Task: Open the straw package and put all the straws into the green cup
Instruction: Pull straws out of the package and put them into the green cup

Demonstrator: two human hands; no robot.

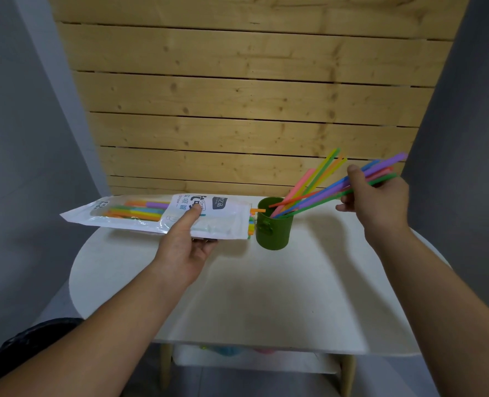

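The straw package [163, 214] is lying level just above the table's [266, 282] far left edge, its open end with straw tips poking out just beside the green cup [273, 224], probably to keep each transfer short. The left hand [184, 245] is pinching it, thumb on top, fingers underneath. The right hand [376, 193] is gripping a bunch of straws [323, 193] slanting into the cup, where several loose straws [314, 179] are already leaning.

Left hand [187, 245] grips straw package [151, 216]; right hand [377, 199] holds straws [323, 193] in green cup [273, 227]
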